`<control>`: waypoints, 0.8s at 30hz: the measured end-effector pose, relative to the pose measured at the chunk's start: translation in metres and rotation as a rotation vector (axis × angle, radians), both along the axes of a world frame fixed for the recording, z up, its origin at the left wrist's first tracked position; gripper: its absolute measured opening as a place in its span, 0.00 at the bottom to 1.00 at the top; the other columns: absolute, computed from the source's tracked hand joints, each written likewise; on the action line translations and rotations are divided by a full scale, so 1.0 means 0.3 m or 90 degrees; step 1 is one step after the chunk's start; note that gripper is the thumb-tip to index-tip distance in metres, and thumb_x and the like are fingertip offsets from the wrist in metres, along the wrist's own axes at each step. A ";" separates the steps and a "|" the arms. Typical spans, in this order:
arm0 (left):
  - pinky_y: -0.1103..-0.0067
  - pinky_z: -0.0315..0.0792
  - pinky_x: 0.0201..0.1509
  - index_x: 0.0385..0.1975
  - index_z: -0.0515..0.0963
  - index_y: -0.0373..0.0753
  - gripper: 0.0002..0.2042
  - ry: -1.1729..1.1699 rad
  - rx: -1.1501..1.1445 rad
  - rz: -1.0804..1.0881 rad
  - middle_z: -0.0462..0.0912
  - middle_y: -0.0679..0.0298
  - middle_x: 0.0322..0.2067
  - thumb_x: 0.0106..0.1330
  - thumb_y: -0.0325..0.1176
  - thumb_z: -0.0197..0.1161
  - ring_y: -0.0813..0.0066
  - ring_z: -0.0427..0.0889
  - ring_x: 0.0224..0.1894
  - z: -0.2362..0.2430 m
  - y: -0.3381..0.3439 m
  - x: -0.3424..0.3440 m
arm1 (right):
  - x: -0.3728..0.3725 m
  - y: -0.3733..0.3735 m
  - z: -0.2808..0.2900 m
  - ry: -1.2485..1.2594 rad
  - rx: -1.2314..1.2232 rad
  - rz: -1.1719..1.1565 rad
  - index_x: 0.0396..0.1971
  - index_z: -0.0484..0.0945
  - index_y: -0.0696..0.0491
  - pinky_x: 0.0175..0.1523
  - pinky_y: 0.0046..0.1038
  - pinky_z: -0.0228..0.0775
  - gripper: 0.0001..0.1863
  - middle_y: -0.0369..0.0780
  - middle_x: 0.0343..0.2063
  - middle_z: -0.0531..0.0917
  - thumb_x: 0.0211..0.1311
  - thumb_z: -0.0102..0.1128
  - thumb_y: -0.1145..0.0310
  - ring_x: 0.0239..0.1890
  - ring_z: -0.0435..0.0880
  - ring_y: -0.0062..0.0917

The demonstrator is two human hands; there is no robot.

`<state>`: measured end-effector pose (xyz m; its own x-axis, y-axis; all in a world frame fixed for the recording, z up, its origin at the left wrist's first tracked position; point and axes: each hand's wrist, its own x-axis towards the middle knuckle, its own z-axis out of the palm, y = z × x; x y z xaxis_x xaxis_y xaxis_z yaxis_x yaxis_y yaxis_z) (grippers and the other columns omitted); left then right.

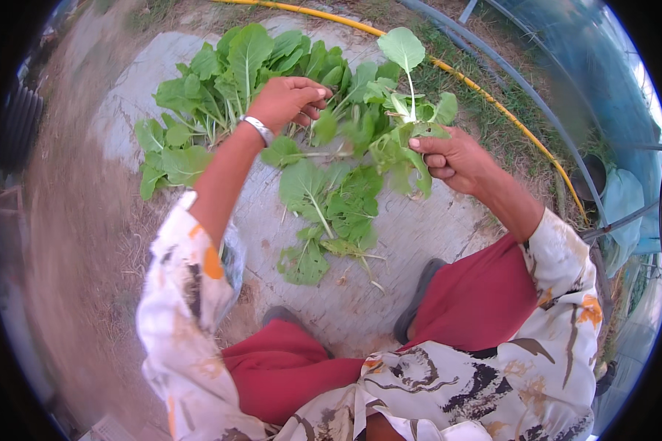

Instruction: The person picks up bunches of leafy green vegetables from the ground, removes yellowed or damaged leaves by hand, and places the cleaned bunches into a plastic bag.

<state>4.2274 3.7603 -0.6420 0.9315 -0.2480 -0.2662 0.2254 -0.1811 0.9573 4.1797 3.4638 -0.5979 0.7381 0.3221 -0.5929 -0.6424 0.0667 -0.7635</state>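
Above the pale grey concrete slab (412, 239), right hand (456, 158): fingers and thumb clamped on a small bunch of green leaves with a white stalk (412, 103), one rounded leaf standing upright, broader, holed leaves hanging below the grip.
Left hand (283, 104): over the heap, silver band (260, 131) at the wrist; fingers loosely curled, nothing seen between them; whether the tips meet cannot be told.
Heap: broad, bright-green leafy plants with pale stalks (250, 62), beyond and around the left hand on the slab.
Loose leaves: flat green leaves, some riddled with holes (303, 264), between the heap and the grey shoes (418, 300).
Grip: best kept at the firm white stalk, since the thin blades would probably bruise or tear under the thumb.
Free fingers: likely to do best by taking one stalk near its base, peeling it away without dragging its neighbours.
Separation: holed leaves are best kept clear of the heap, lest they mix.
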 end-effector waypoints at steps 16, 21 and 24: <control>0.77 0.78 0.41 0.35 0.80 0.31 0.09 0.096 -0.445 -0.101 0.83 0.58 0.32 0.58 0.29 0.68 0.71 0.82 0.36 -0.042 -0.220 -0.086 | -0.124 0.039 -0.015 -0.588 -0.435 0.302 0.33 0.73 0.59 0.35 0.31 0.69 0.18 0.42 0.27 0.80 0.48 0.69 0.64 0.29 0.78 0.30; 0.75 0.79 0.38 0.34 0.79 0.29 0.09 0.000 -0.137 -0.013 0.83 0.56 0.33 0.56 0.25 0.68 0.70 0.83 0.33 0.047 -0.212 -0.057 | -0.033 0.008 0.128 -0.491 -0.452 0.162 0.35 0.75 0.60 0.32 0.25 0.69 0.21 0.43 0.33 0.80 0.51 0.66 0.58 0.28 0.78 0.21; 0.72 0.79 0.40 0.38 0.77 0.28 0.12 -0.079 -0.584 -0.002 0.82 0.55 0.34 0.55 0.23 0.67 0.67 0.83 0.34 0.082 -0.170 -0.048 | -0.030 0.063 0.144 -0.548 -0.429 0.069 0.37 0.75 0.60 0.31 0.22 0.69 0.17 0.41 0.36 0.78 0.55 0.64 0.63 0.26 0.76 0.18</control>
